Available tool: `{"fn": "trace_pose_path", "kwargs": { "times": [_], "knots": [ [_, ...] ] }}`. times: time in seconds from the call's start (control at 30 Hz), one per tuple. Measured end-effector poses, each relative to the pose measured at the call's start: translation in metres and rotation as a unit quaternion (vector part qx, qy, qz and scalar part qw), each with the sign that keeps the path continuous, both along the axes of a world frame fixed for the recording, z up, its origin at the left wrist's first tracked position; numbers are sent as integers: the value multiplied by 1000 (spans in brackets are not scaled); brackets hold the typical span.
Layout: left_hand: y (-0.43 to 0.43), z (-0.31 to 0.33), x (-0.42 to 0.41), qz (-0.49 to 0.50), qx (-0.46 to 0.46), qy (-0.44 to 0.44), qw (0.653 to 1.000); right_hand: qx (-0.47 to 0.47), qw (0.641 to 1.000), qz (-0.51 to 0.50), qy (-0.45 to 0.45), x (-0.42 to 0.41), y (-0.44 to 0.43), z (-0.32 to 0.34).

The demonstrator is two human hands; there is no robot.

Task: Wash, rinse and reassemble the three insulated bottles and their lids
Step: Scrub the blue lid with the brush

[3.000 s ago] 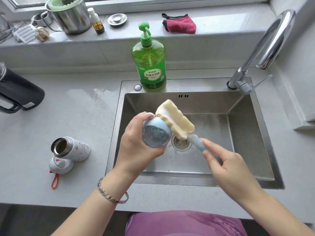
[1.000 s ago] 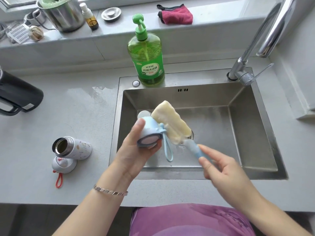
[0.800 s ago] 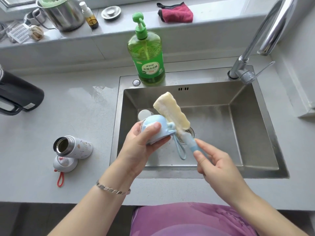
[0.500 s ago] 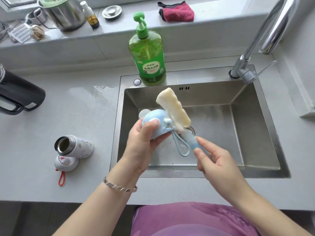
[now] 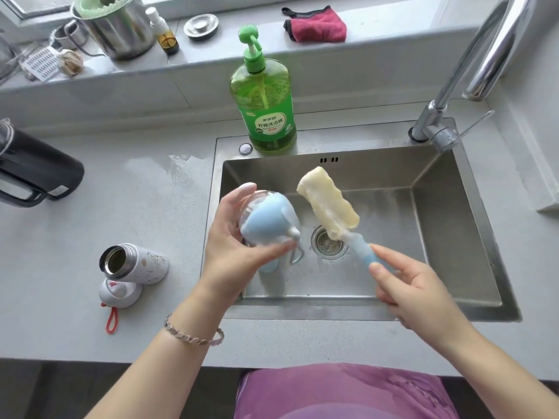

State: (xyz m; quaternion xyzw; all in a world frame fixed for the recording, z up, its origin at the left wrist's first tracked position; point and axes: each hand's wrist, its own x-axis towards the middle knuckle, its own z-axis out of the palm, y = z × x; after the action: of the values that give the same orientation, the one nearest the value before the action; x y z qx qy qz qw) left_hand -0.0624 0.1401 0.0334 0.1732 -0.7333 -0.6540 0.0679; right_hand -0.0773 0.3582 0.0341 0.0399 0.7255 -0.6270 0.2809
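Over the steel sink, the left hand grips one soapy pale-blue bottle lid, partly hiding it; the right hand pinches one cream sponge brush. One white bottle lies left on the worktop.

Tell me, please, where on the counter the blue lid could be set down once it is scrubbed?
Bare counter lies between the black jug and the sink's left rim, behind the white bottle. The strip right of the sink, below the faucet, is also bare. The windowsill is crowded. The left hand holds the blue lid.
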Motion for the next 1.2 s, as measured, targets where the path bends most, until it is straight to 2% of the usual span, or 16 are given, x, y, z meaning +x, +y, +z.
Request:
{"fn": "trace_pose_path", "kwargs": {
  "times": [0.1,0.23,0.47,0.6,0.7,0.87,1.0,1.2],
  "knots": [
    [0,-1,6,-21,-51,24,998,-4,999,35,15,17,0,3],
    [10,3,10,-71,-90,65,991,2,999,31,14,15,-1,0],
    [8,0,5,-44,-70,54,995,-13,999,31,4,17,-3,7],
    [11,-5,6,-59,-133,56,988,4,999,41,-6,18,-3,6],
    [1,-10,6,-46,-176,42,982,13,998,40,37,23,4,10],
    [2,-5,6,-80,-168,6,983,74,988,79,107,23,10,11],
    [-6,3,7,-83,-128,19,988,58,991,63,100,18,13,15],
    [-7,4,10,-95,49,24,994,19,997,65,35,15,14,15]
  ]
}}
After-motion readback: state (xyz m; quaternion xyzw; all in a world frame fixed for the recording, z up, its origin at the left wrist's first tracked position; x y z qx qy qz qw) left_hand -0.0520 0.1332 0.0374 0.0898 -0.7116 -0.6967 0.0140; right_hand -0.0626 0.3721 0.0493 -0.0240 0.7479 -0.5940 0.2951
